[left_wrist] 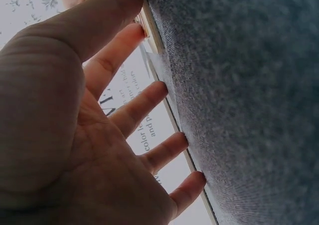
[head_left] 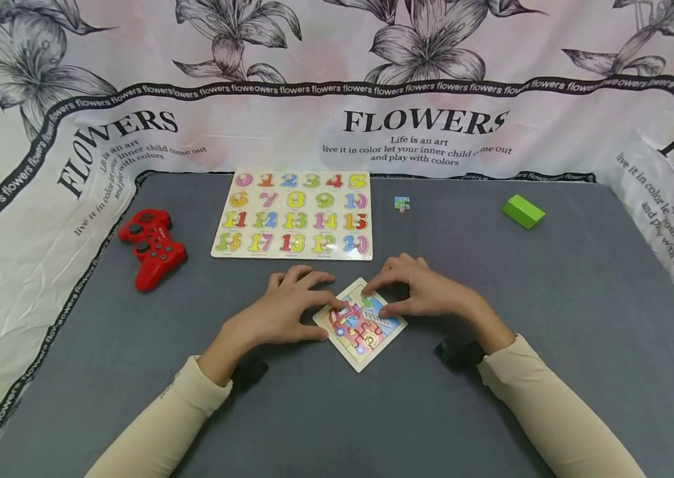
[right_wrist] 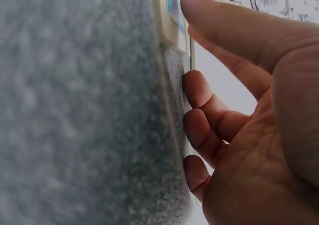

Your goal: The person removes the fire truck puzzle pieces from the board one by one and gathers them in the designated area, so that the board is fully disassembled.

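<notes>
A small square jigsaw puzzle in a pale wooden frame (head_left: 358, 364) lies turned corner-on at the middle of the table. Its pieces form a red vehicle with a white ladder. My left hand (head_left: 295, 309) is spread at the puzzle's left corner, thumb by the edge and index fingertip over the picture. From the upper right, my right hand (head_left: 423, 292) touches the puzzle, its index fingertip near the top corner and its thumb by the ladder. The right wrist view shows that thumb (right_wrist: 219, 23) on the board, with the other fingers bent beside the tabletop.
Behind the hands lies a number board (head_left: 295, 257). A loose jigsaw piece (head_left: 402, 203) is to its right, with a green block (head_left: 524, 211) farther right. A red game controller (head_left: 154, 249) rests at the left. Flower-printed cloth (head_left: 289, 126) hangs behind the grey table (head_left: 337, 425).
</notes>
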`<control>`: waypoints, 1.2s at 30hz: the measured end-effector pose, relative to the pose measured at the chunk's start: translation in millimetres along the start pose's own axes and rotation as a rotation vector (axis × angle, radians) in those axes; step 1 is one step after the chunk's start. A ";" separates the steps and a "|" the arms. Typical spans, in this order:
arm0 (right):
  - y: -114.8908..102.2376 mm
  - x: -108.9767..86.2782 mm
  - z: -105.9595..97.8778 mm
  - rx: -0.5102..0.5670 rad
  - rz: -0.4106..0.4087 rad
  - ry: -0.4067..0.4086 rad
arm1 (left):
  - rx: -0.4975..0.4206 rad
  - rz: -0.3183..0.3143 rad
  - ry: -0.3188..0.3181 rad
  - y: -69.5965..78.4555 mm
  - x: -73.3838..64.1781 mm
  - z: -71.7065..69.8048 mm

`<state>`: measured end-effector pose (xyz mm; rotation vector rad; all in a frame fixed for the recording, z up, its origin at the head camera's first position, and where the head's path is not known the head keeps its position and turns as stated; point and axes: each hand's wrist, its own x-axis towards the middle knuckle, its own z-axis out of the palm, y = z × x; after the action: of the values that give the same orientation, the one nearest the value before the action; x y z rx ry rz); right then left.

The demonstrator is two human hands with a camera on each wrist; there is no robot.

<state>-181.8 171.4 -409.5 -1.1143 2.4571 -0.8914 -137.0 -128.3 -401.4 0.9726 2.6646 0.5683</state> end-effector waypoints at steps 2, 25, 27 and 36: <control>-2.0 -1.2 0.3 -0.019 0.002 -0.008 | -0.001 0.002 0.000 -0.4 -0.1 0.3; 6.0 -11.4 -10.2 -0.103 0.106 -0.006 | 0.002 0.002 0.042 -1.4 0.9 3.1; 9.4 -10.9 -9.5 -0.094 0.118 0.033 | 0.006 0.007 0.045 -1.5 1.0 3.1; 14.8 -7.5 -0.4 -0.113 0.146 0.166 | 0.024 0.026 0.009 -2.3 2.6 3.4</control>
<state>-185.5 184.7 -418.7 -0.9145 2.7142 -0.8402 -139.0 -127.2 -405.6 1.0148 2.6763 0.5478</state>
